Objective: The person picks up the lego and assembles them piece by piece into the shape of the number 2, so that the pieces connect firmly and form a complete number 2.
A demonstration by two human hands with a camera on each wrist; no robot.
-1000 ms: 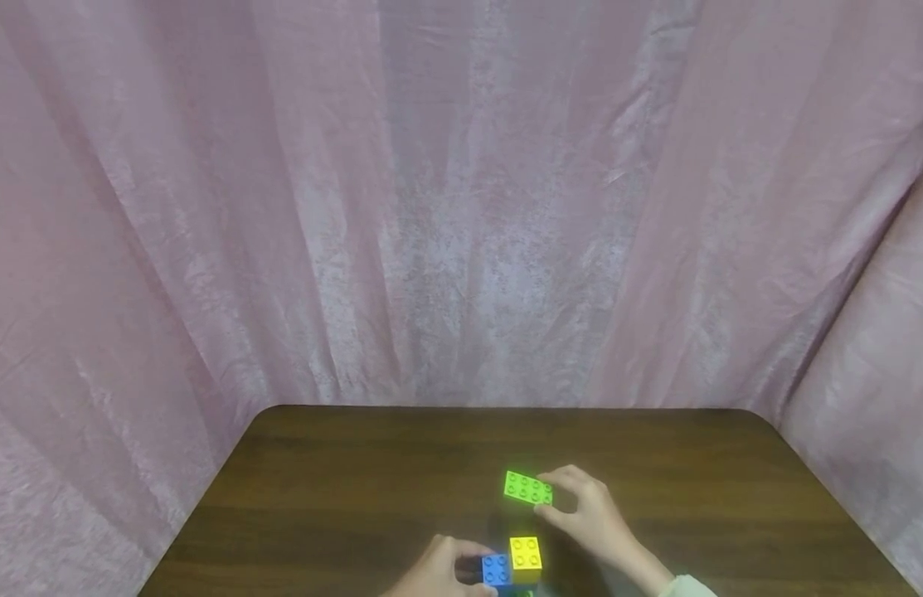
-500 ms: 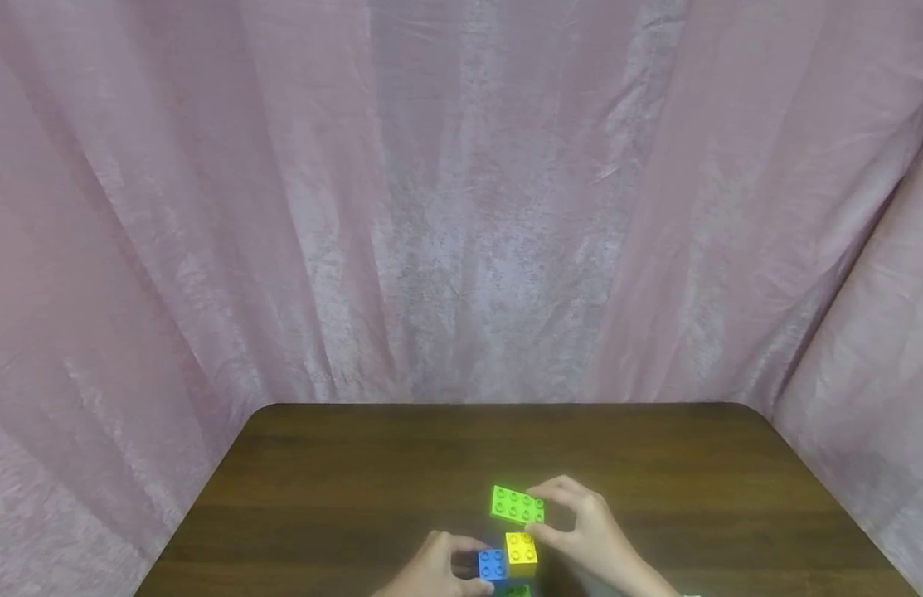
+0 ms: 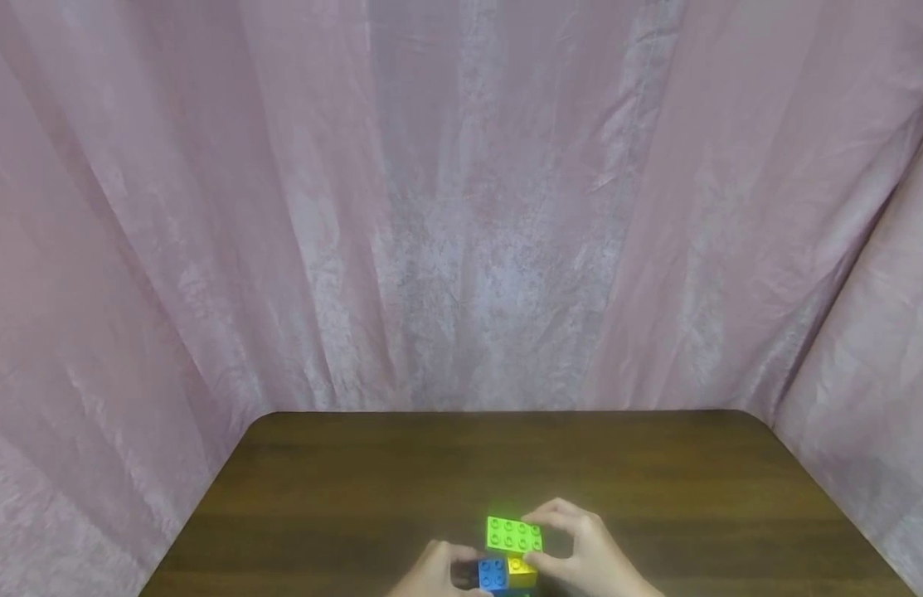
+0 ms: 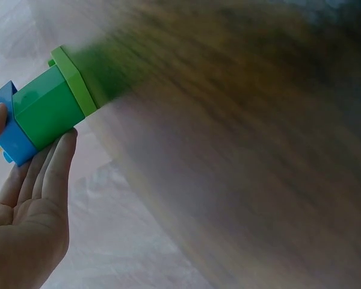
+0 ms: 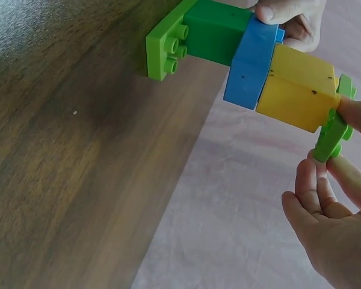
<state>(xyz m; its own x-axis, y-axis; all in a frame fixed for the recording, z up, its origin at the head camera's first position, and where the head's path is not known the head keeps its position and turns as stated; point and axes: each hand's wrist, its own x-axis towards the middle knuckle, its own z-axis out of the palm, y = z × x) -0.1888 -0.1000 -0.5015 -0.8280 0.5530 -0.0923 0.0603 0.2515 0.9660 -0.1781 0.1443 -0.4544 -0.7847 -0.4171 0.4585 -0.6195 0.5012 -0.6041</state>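
Observation:
In the head view my left hand (image 3: 434,570) grips a brick stack from its left side, thumb on the blue brick (image 3: 493,572). The right wrist view shows the stack's layers: a light green base plate (image 5: 157,54) standing on the table, a dark green brick (image 5: 216,30), the blue brick, then a yellow brick (image 5: 298,87) offset to one side. With thumb and fingers my right hand (image 3: 584,551) pinches a second light green eight-stud plate (image 3: 509,535). That plate lies tilted right at the yellow brick's studded top. Fingers of my left hand (image 4: 36,223) lie straight along the dark green brick's side.
A dark brown wooden table (image 3: 357,481) with rounded far corners extends beyond my hands. Pink velvet curtains (image 3: 461,207) hang behind it and along both sides. The stack stands close to the table's near edge.
My right hand has brought the light green plate nearer and slightly left, from beyond the stack to over the yellow brick, now partly covering it. My left hand keeps its grip on the stack.

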